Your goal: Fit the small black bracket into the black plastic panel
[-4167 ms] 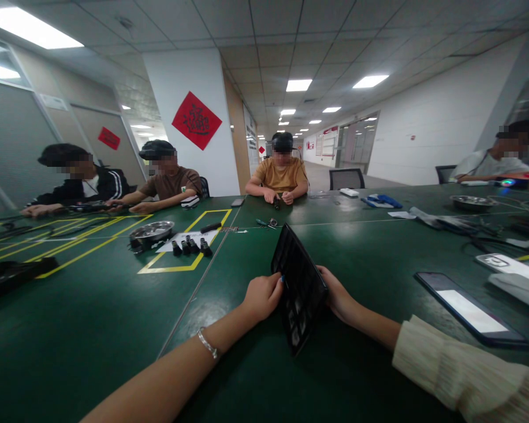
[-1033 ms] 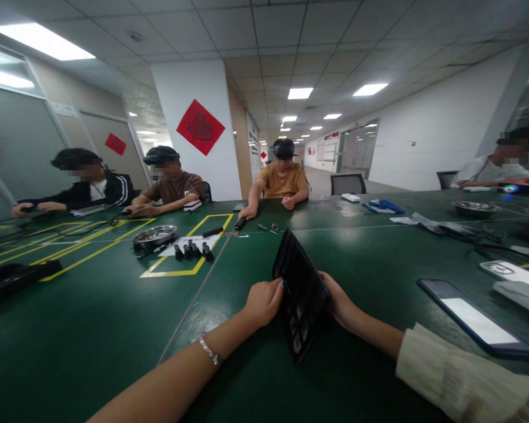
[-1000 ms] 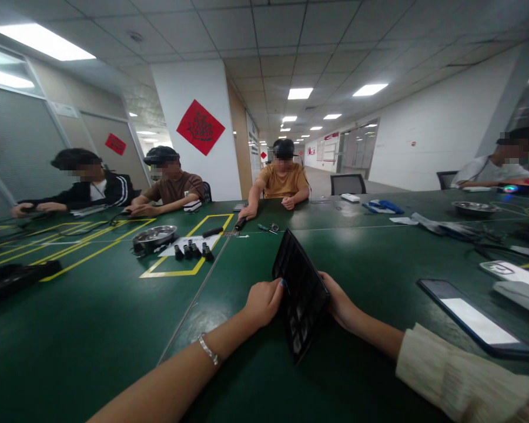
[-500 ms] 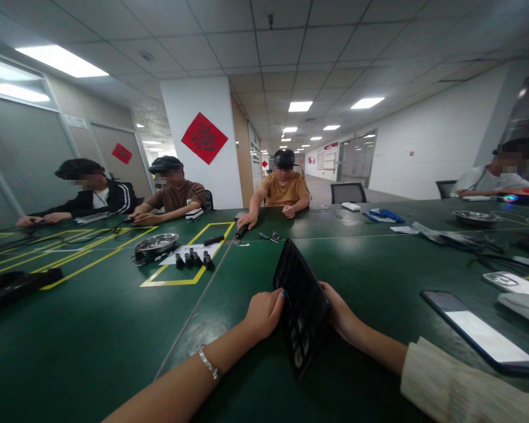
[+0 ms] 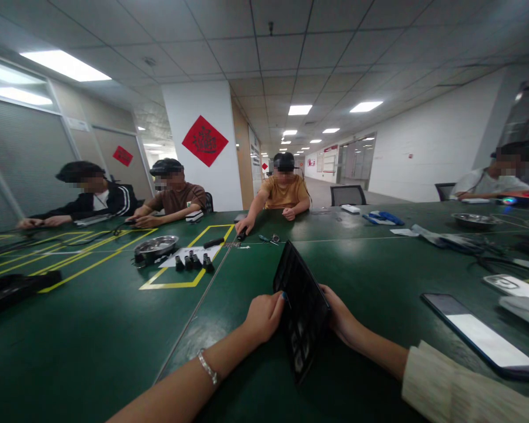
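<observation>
A thin black tablet-like panel (image 5: 302,317) stands tilted on edge in front of me, its dark face turned left and carrying faint pale patches low down. Curled at its left edge is my left hand (image 5: 264,314), closed, its fingertips against the panel; a small teal spot shows there, perhaps a nail. My right hand (image 5: 338,311) grips the opposite edge from behind, and most of its fingers are hidden by the panel. A silver bracelet (image 5: 208,367) circles my left wrist.
On the green table (image 5: 114,346) lie a phone (image 5: 480,332) to the right, several black cylindrical parts (image 5: 194,261), a metal bowl (image 5: 156,247) and a black tray-like part (image 5: 17,288) at left. Across the table, a person (image 5: 285,185) reaches toward small parts.
My hands and the panel hold nearly the same pose. Across the table, the person's reaching hand has shifted slightly left, with the dark tool in it.
</observation>
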`<state>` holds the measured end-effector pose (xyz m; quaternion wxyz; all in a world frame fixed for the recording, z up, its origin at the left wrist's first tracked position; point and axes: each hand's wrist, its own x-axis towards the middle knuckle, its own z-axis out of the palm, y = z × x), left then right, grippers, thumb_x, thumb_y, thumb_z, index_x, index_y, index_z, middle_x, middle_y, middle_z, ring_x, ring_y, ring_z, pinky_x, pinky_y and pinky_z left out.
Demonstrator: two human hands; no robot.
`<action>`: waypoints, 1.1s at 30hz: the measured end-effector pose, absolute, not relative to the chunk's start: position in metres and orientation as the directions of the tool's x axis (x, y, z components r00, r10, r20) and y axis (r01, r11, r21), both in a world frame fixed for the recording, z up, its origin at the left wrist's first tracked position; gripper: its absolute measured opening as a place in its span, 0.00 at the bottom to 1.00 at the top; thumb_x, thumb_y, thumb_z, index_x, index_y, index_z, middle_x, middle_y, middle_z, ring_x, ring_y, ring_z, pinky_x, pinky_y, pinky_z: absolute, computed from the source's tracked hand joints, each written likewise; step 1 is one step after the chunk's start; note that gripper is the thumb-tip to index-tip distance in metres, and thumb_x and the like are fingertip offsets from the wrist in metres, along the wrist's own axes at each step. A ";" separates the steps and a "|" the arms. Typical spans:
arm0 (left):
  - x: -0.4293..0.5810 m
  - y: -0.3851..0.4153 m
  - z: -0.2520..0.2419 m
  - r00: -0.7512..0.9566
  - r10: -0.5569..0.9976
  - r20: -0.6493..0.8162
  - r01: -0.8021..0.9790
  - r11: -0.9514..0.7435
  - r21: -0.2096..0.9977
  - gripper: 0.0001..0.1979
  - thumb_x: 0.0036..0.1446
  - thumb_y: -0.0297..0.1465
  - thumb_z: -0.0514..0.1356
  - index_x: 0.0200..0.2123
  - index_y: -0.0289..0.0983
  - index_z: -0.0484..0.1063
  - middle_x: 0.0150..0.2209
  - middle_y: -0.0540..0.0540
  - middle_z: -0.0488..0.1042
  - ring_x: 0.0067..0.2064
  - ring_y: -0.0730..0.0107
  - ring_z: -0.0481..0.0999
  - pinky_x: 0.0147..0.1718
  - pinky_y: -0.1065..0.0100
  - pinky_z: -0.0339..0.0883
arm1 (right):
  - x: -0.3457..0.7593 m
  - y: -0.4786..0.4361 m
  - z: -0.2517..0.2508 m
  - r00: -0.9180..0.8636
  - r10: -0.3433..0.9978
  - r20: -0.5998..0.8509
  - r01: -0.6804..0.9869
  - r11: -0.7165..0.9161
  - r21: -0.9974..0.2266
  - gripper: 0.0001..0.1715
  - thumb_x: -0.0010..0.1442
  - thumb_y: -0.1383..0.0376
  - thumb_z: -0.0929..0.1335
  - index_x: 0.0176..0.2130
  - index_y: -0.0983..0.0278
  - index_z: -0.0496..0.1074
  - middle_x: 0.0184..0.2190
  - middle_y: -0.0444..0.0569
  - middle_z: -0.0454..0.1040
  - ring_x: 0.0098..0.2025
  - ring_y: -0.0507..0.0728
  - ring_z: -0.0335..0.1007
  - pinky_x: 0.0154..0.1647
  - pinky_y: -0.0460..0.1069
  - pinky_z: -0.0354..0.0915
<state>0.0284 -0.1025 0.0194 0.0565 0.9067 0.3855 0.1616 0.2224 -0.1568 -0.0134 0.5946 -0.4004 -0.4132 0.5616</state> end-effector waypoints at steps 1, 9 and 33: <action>0.029 -0.103 0.020 0.646 0.723 0.245 0.687 -0.691 0.226 0.26 0.62 0.39 0.31 0.32 0.38 0.66 0.26 0.46 0.72 0.30 0.67 0.72 0.30 0.71 0.58 | 0.222 -0.158 -0.012 0.028 0.999 0.038 -0.336 0.045 -0.941 0.21 0.56 0.57 0.63 0.48 0.61 0.60 0.37 0.47 0.73 0.30 0.55 0.71 0.19 0.46 0.60; 0.029 -0.104 0.020 0.664 0.708 0.242 0.689 -0.704 0.171 0.20 0.61 0.37 0.36 0.34 0.38 0.65 0.29 0.45 0.73 0.33 0.65 0.73 0.31 0.70 0.58 | 0.223 -0.162 -0.008 0.017 0.999 0.039 -0.335 0.043 -0.941 0.20 0.56 0.56 0.63 0.46 0.61 0.61 0.36 0.48 0.73 0.34 0.57 0.71 0.22 0.47 0.62; 0.029 -0.103 0.020 0.670 0.698 0.253 0.672 -0.715 0.192 0.24 0.62 0.38 0.32 0.33 0.38 0.65 0.29 0.46 0.73 0.32 0.66 0.73 0.31 0.70 0.58 | 0.224 -0.159 -0.012 0.044 0.999 0.032 -0.329 0.045 -0.943 0.18 0.55 0.58 0.63 0.46 0.61 0.62 0.33 0.47 0.73 0.32 0.55 0.71 0.28 0.48 0.65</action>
